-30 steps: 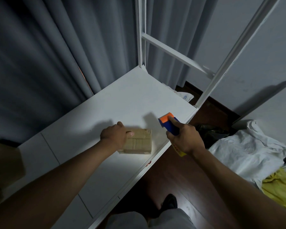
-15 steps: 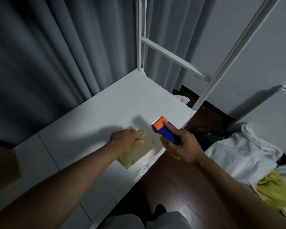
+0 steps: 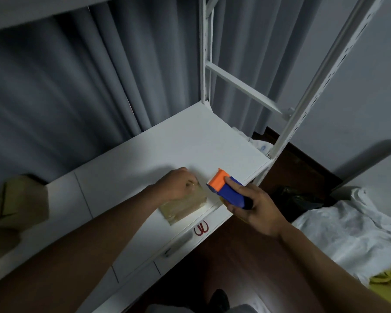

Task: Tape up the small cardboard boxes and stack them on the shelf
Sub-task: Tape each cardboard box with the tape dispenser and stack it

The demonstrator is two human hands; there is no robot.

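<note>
A small brown cardboard box (image 3: 183,207) lies on the white shelf board (image 3: 190,141), close to its front edge. My left hand (image 3: 176,185) rests on the box's far end, fingers curled over its top. My right hand (image 3: 252,208) grips a blue and orange tape dispenser (image 3: 225,188). The dispenser's orange head sits just right of the box's far corner, beside my left hand. Whether tape touches the box is hidden.
White shelf uprights (image 3: 204,53) and a cross brace (image 3: 242,86) rise at the back right. More cardboard boxes (image 3: 16,206) sit blurred at the left. Grey curtains (image 3: 66,86) hang behind. White cloth (image 3: 357,231) and a yellow cloth (image 3: 388,288) lie on the floor at the right.
The box has turned from square-on to diagonal on the shelf. My right hand has brought the dispenser left and close to the box. The camera has tilted up.
</note>
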